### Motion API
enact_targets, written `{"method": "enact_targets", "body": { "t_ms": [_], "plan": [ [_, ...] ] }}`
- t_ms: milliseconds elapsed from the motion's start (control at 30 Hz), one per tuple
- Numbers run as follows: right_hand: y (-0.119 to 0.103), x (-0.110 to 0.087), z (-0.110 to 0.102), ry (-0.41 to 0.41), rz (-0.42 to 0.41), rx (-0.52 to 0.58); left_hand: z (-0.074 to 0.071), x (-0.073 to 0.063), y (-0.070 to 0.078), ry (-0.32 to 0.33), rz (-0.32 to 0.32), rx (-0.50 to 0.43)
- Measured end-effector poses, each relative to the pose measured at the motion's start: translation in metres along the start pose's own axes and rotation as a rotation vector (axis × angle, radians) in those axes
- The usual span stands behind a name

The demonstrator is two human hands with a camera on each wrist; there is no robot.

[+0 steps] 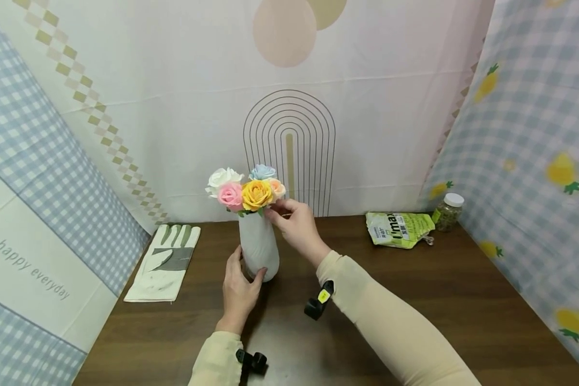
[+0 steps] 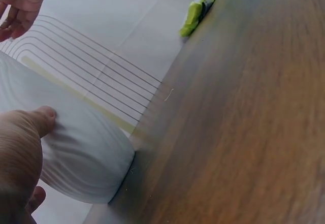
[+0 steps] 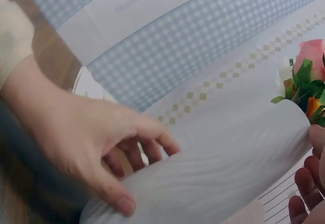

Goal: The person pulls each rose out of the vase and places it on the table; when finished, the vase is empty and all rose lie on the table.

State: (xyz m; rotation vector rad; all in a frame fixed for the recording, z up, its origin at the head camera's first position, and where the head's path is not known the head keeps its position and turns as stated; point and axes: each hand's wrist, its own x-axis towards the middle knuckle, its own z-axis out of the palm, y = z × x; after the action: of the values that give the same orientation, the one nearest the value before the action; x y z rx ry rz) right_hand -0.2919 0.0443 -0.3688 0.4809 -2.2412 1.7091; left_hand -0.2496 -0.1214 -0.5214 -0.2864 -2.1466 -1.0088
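Note:
A white vase (image 1: 259, 244) with a rippled surface holds artificial roses: yellow (image 1: 257, 195), pink (image 1: 230, 196), white (image 1: 223, 180), blue (image 1: 262, 172) and peach (image 1: 276, 188). My left hand (image 1: 240, 287) grips the vase low down, its thumb (image 2: 44, 119) on one side and the fingers round the other. Up at the rim, my right hand (image 1: 299, 225) has its thumb and bent fingers beside the peach rose. In the right wrist view, green leaves (image 3: 304, 74) stick out of the vase's mouth. Whether the right fingertips pinch a stem is hidden.
A white and grey glove (image 1: 166, 262) lies flat on the brown table (image 1: 366, 300) to the left. Toward the back right are a green and white pouch (image 1: 399, 229) and a jar with a white lid (image 1: 447, 213). Patterned cloths hang behind and at both sides.

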Motion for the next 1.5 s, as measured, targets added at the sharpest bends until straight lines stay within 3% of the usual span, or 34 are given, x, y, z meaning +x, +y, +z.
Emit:
{"method": "enact_targets", "body": {
  "t_ms": [233,467,800,1033,1333,1500],
  "plan": [
    [-0.006,0.004,0.005,-0.004,0.134,0.224,0.001,0.000,0.000,0.012,0.015,-0.002],
    [-0.008,0.007,0.007,-0.013,0.136,0.327,0.001,0.000,0.001,-0.002,-0.001,0.010],
    [-0.019,0.005,0.008,-0.043,0.117,0.273,0.000,0.000,0.001,-0.021,-0.020,0.005],
    [-0.015,0.007,0.006,0.003,0.112,0.272,0.001,0.000,0.001,-0.011,-0.003,0.031],
    [-0.026,0.009,-0.004,0.054,0.001,0.351,0.001,0.000,0.000,-0.007,0.002,0.037],
    [-0.028,0.009,-0.007,0.053,-0.027,0.324,0.001,0.000,0.000,-0.014,-0.007,0.037]
  ]
}}
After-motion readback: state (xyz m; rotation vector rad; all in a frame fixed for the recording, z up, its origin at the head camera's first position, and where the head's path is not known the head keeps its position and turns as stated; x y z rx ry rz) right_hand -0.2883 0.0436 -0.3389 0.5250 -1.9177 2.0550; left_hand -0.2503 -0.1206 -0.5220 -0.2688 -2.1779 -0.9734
